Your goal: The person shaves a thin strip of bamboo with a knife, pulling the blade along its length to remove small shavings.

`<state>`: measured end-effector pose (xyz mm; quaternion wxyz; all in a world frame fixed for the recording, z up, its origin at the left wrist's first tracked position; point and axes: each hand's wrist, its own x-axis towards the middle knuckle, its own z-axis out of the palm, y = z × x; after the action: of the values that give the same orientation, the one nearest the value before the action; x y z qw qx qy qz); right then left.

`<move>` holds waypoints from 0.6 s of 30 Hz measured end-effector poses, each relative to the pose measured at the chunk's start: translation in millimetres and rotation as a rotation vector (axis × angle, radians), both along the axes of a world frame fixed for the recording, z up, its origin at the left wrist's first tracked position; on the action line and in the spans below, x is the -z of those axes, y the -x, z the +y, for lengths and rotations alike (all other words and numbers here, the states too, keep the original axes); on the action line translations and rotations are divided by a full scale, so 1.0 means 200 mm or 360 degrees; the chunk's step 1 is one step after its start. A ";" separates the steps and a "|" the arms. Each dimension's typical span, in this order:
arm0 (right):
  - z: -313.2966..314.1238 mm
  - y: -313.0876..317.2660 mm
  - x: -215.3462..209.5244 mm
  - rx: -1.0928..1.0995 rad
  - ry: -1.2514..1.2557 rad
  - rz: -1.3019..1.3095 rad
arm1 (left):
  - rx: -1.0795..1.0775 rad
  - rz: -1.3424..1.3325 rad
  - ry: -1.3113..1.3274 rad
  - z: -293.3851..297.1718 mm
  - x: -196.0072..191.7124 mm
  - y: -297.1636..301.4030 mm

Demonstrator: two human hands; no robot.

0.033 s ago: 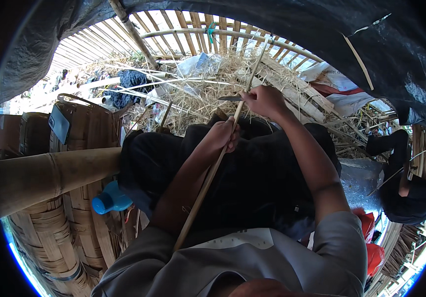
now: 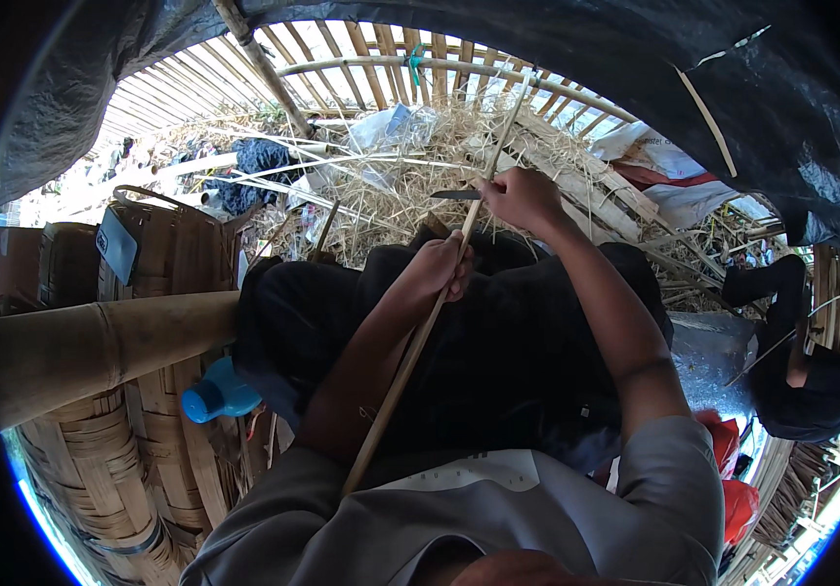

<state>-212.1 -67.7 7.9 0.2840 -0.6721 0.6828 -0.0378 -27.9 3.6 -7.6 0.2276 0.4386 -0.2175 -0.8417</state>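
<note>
The left hand [image 2: 437, 272] is clenched around a long, thin, pale bamboo strip [image 2: 420, 337], gripping it about midway along its length, above the person's lap. The strip runs on a slant from the lower middle of the view, beside the left forearm, up past both hands toward the slatted bamboo wall [image 2: 361, 44] at the top.

The right hand [image 2: 518, 195] is closed on the handle of a short knife with a dark flat blade [image 2: 456, 194]. The blade points to the person's left and meets the strip just above the left hand; whether the edge is in the wood cannot be told.

Both hands sit over the dark trousers [image 2: 518, 342] of the seated person, who wears a grey short-sleeved shirt [image 2: 498, 518].

Beyond the knees lies a heap of dry straw-coloured shavings and split bamboo [image 2: 391, 186]. To the left, a thick round bamboo pole [image 2: 98, 347] lies crosswise, with woven bamboo baskets [image 2: 147, 430] beneath and behind it. A blue plastic object [image 2: 217, 394] rests just beside the left thigh. A black plastic sheet [image 2: 635, 59] covers the upper area. At the right edge, another person in dark clothing [image 2: 801, 381] handles a thin strip, well apart.
</note>
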 end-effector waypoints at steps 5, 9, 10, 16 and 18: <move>-0.05 0.04 0.10 0.0298 -0.0211 -0.0310 | 0.0030 -0.0026 0.0007 0.00 -0.01 0.02; -0.08 0.09 0.21 0.0604 -0.0502 -0.1000 | 0.0044 0.0028 0.0007 -0.01 -0.01 0.01; -0.09 0.09 0.19 0.0698 -0.0586 -0.1164 | 0.0033 0.0039 -0.0015 -0.02 -0.02 0.01; -0.13 0.21 0.11 0.0879 -0.0844 -0.1796 | 0.0087 0.0053 0.0011 -0.01 -0.09 0.02; -0.15 0.26 0.11 0.0930 -0.0855 -0.1892 | 0.0089 0.0041 0.0022 -0.01 -0.10 0.04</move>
<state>-264.1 -97.3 -13.2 0.7421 -0.2340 0.5503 -0.3027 -35.4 1.0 13.4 0.2099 0.4198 -0.2326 -0.8519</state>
